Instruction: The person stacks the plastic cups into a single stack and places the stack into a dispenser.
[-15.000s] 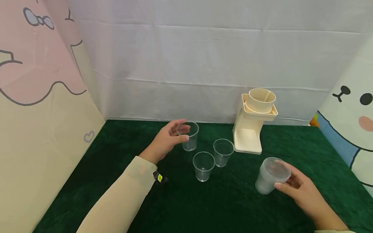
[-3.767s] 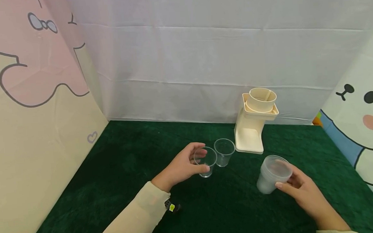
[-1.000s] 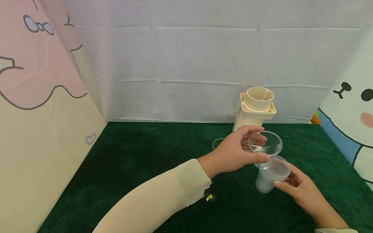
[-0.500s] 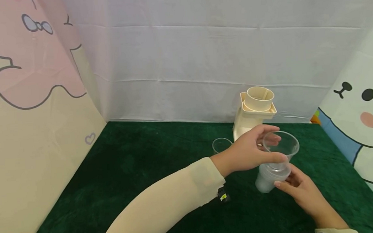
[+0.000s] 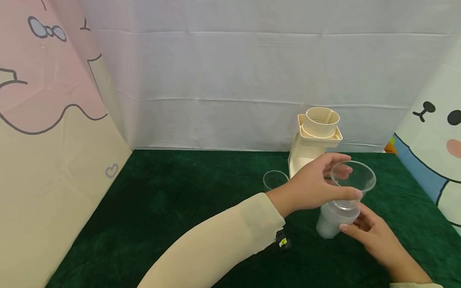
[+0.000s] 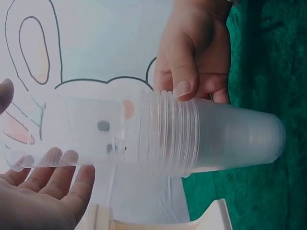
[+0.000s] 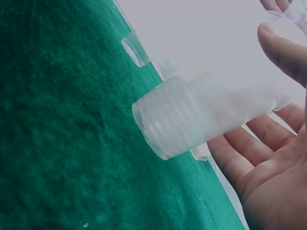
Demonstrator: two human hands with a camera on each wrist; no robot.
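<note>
A clear plastic cup (image 5: 361,175) is gripped by my left hand (image 5: 312,184), thumb on the near side and fingers on the far side. Its lower end sits inside the mouth of a stack of nested clear plastic cups (image 5: 332,221), and most of its wall stands above the stack. My right hand (image 5: 375,238) holds that stack near the rims, thumb in front. In the left wrist view the stack's several rims (image 6: 175,134) lie close together beside the right thumb. Another clear cup (image 5: 275,180) stands on the cloth, partly hidden behind my left wrist.
A cream-coloured stand with a round cup-like top (image 5: 320,123) is at the back, its base partly hidden by my left hand. Dark green cloth (image 5: 186,190) covers the table. A white sheet (image 5: 226,82) hangs behind, with printed cartoon sheets at both sides.
Of the three separate cups, one remains standing. My left hand has carried another rightward from the cloth, and its base has entered the stack. My right hand has stayed in place.
</note>
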